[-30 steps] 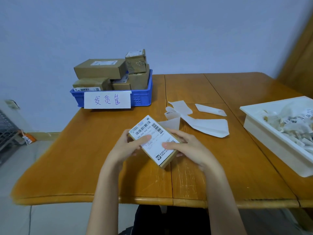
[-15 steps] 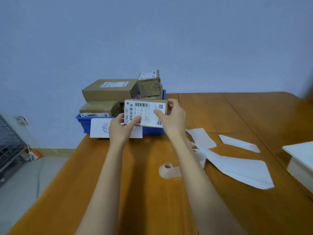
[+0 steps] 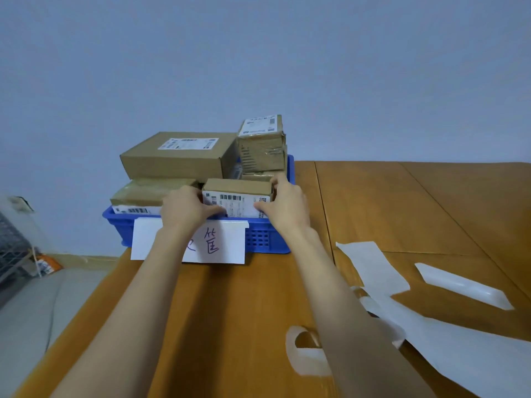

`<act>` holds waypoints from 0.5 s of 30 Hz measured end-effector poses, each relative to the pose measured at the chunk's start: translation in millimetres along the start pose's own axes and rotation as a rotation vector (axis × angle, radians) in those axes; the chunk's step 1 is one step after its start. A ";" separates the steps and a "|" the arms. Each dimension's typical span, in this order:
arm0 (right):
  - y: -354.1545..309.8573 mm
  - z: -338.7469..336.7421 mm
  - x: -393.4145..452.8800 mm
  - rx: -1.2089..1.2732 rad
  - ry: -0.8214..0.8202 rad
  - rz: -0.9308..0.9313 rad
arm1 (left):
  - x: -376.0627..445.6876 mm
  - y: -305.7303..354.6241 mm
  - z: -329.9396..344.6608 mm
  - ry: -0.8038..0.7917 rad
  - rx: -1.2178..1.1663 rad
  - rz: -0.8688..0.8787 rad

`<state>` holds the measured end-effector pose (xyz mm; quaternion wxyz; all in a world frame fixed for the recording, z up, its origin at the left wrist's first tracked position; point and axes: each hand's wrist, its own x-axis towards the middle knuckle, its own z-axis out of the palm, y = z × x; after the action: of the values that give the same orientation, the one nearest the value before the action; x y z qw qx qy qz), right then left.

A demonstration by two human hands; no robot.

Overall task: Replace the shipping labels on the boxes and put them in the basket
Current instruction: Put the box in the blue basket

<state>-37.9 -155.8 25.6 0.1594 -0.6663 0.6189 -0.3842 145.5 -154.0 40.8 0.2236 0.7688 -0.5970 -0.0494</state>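
So the small box [image 3: 237,187] is going into the blue basket [image 3: 260,235] on its edge, label [image 3: 235,203] facing the camera, right at the front wall. Left hand [image 3: 184,208] grips its left end, right hand [image 3: 284,208] wraps the right end, thumbs across the label.

What could go wrong imo: that basket is stuffed. The big flat box [image 3: 178,156] at 11 o'clock sits on top of another one and overhangs, and the taped box [image 3: 263,150] at 1 o'clock is stacked high too. Shove the new one in hard and either could tip off the back. Standing on edge, it might also flop forward over the low front wall once released.

Room-wise, the slot looks tight: neighbours on both sides, rim in front. The basket also sits near the tabletop [image 3: 230,311] corner, so pushing it leftward looks risky. Backing papers [image 3: 373,268] lie at 4 o'clock, well clear of the arms.
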 end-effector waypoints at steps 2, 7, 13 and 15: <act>4.2 1.7 0.3 -0.130 -0.006 0.006 | 5.8 1.6 3.5 -0.026 0.057 -0.016; 6.0 6.9 5.0 -0.255 -0.005 0.019 | 15.8 3.9 5.0 -0.097 0.149 -0.028; 2.0 5.3 6.0 -0.301 -0.011 0.027 | 14.8 10.9 3.5 -0.183 0.148 -0.023; -1.2 1.2 5.8 -0.318 -0.070 0.019 | 14.2 11.0 1.4 -0.194 0.127 -0.007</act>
<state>-36.5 -161.4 27.5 0.0770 -0.6902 0.6722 -0.2566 139.1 -169.7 46.7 0.1155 0.7751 -0.6152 -0.0863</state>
